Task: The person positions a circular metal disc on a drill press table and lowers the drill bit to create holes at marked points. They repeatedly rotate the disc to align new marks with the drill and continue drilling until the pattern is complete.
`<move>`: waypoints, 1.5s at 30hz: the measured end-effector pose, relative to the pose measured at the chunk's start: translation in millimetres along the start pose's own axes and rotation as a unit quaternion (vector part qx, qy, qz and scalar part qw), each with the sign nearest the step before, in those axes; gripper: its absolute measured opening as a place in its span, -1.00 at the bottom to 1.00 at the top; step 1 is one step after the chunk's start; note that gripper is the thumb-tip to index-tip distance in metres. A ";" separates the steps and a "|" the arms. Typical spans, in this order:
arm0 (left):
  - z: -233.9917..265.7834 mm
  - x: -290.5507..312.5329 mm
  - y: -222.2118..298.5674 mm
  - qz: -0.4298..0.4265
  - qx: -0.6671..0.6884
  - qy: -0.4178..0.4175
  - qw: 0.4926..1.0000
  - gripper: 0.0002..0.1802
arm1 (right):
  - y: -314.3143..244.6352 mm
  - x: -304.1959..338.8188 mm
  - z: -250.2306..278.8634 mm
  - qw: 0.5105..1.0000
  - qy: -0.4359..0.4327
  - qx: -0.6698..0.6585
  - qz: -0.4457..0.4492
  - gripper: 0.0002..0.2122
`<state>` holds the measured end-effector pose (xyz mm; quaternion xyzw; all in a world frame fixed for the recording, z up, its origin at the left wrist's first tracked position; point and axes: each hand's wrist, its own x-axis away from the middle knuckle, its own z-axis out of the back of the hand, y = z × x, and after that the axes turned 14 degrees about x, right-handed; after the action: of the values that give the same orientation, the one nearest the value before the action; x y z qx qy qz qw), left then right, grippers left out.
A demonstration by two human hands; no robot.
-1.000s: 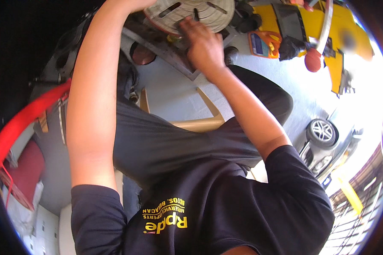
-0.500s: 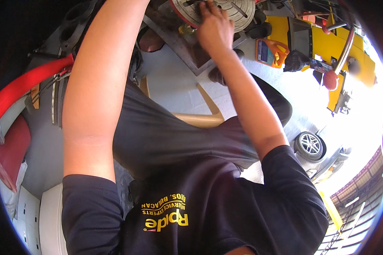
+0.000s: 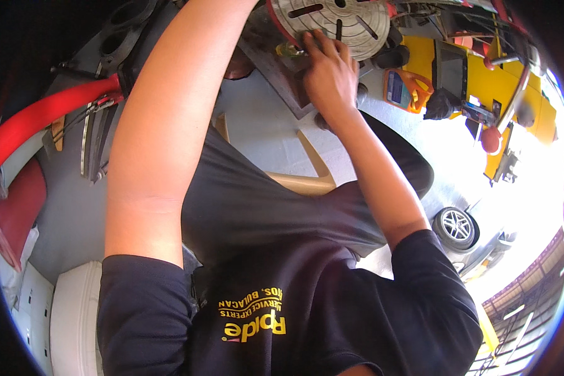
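My right hand [image 3: 329, 74] reaches to the lower edge of a round grey metal plate [image 3: 360, 31] with long slots, a centre hole and a red rim on its left. Its fingers are stretched out, a little apart, with the tips at the plate's rim; nothing shows held in them. My left forearm [image 3: 169, 119] runs up past the top edge, so that hand is out of the picture. Beside my right fingers, under the plate, is a small yellowish container [image 3: 287, 49], partly hidden. A dark metal frame [image 3: 292, 94] lies below the plate.
An orange jug [image 3: 407, 91] stands right of my hand, before yellow equipment [image 3: 448, 56]. A red curved bar [image 3: 50, 113] is at left. Between my legs is a tan chair edge [image 3: 304, 183]. A car wheel [image 3: 455, 227] shows at right.
My right hand has moved down from the plate's slotted face to its lower rim. The view has shifted, so more of the plate shows.
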<state>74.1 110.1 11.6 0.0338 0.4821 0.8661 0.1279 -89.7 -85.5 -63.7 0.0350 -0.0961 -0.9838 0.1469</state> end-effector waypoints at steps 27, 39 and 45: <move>13.9 4.9 5.9 0.020 0.045 -0.022 0.999 -0.63 | 8.9 -21.1 -2.8 0.989 0.026 -0.129 0.067 -0.38; 16.9 1.1 0.6 0.042 0.052 0.005 0.998 -0.65 | 0.5 -116.2 -12.1 0.992 0.060 0.023 0.110 -0.43; 25.8 5.0 14.2 0.033 0.051 0.025 0.998 -0.63 | 21.9 -51.5 -9.7 0.985 0.057 -0.017 0.163 -0.46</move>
<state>71.3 125.6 37.1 0.0348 0.5275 0.8445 0.0854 -33.5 -92.5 -66.7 0.0725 -0.0756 -0.9446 0.3109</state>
